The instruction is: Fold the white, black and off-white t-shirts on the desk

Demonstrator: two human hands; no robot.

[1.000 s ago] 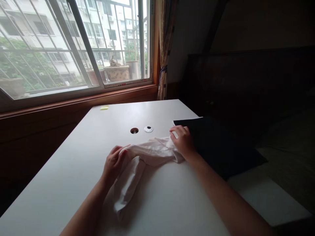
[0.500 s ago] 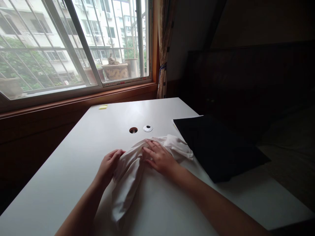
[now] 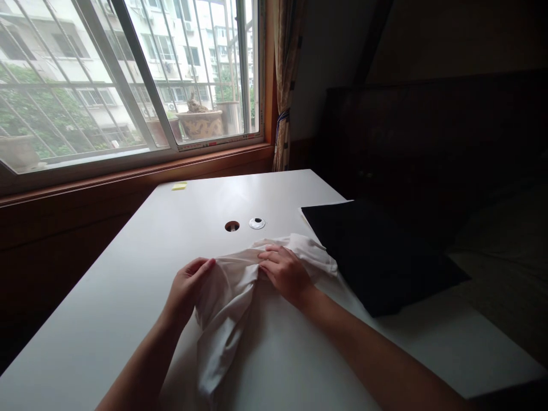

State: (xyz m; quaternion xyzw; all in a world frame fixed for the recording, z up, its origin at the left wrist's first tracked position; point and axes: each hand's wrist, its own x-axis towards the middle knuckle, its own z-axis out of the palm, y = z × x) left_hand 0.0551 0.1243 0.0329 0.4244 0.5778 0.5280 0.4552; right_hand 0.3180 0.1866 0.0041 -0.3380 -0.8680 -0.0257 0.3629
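Observation:
A crumpled white cloth (image 3: 229, 311), perhaps a garment, lies bunched across the white table (image 3: 128, 297), one end hanging toward me and the other spread to the right. My left hand (image 3: 191, 282) pinches its left edge between thumb and fingers. Closed on the folds near the middle is my right hand (image 3: 286, 273), its fingers curled over the fabric. Bunching hides the cloth's full shape. The cloth's right end touches the edge of a flat black sheet (image 3: 381, 257).
Beyond the cloth are a round hole (image 3: 232, 226) in the tabletop and a round grommet cover (image 3: 257, 224). A yellow sticky note (image 3: 178, 186) lies near the far left corner. A barred window (image 3: 128, 85) and a tied curtain (image 3: 282, 131) stand behind the table.
My right hand has shifted slightly right and its fingers have curled into the fabric. The cloth between my hands is pulled straighter. My left hand keeps its pinch nearly in place.

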